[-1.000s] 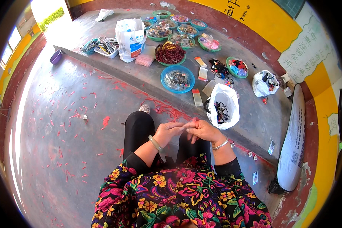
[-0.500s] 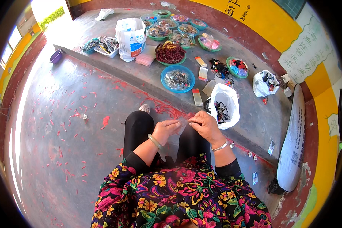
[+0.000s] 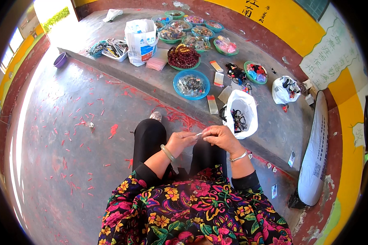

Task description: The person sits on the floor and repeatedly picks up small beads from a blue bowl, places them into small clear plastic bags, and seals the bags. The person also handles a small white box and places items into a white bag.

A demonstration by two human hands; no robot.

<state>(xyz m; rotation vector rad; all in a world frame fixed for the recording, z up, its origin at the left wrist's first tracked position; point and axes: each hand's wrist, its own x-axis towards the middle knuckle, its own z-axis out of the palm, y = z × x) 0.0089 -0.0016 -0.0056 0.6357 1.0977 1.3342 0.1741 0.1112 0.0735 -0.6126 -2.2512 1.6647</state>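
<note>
Just hands point(image 3: 202, 138) beside ledge edge point(image 3: 159, 94)

A white carrier bag with blue print point(image 3: 140, 41) stands upright in the upper middle of the frame, on the raised concrete ledge. Right of centre an open white plastic bag point(image 3: 246, 109) holds dark items; another, smaller white bag point(image 3: 283, 90) sits further right. Three flat oblong packets — red and pale — lie between them point(image 3: 212, 104) point(image 3: 219, 79) point(image 3: 216, 65). Along the right edge lies a long white sack point(image 3: 315, 151) with small dark print. Upper right, a pale paper sign point(image 3: 329, 55) with dark writing hangs on the yellow wall point(image 3: 288, 22).
</note>
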